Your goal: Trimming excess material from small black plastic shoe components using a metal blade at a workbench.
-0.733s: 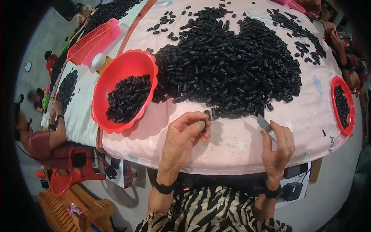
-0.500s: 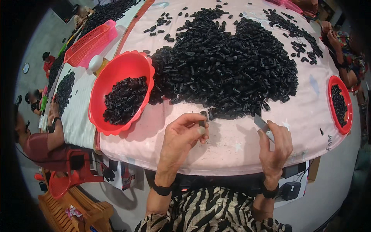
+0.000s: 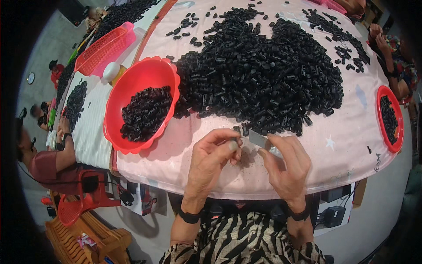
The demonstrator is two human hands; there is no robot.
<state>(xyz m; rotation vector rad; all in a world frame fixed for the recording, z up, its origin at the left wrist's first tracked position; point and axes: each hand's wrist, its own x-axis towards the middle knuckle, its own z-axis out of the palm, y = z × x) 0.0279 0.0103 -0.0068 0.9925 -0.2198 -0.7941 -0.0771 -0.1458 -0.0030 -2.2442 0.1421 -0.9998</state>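
Between the thumb and fingers of my left hand [image 3: 211, 156] is a small black cylindrical plastic part [image 3: 234, 140], mostly covered by the fingertips. My right hand [image 3: 286, 165] grips a flat grey metal blade [image 3: 259, 140] close to the left hand's fingertips; whether the blade touches the part, I cannot tell. Just beyond both hands lies a large heap of black plastic parts [image 3: 263, 79]. To the left of my hands, a red scalloped bowl [image 3: 143, 68] stands tilted, with many of the same parts inside.
A pink cloth [image 3: 211, 182] covers the table. At the right edge sits a red oval basin [image 3: 400, 127] with black parts. A pink basket [image 3: 103, 50] and a white-capped jar [image 3: 113, 72] stand far left. Other people work at the left and right sides.
My right hand has moved left with the blade, close up to the left hand. The left hand stays nearly in place, still pinching the small part.
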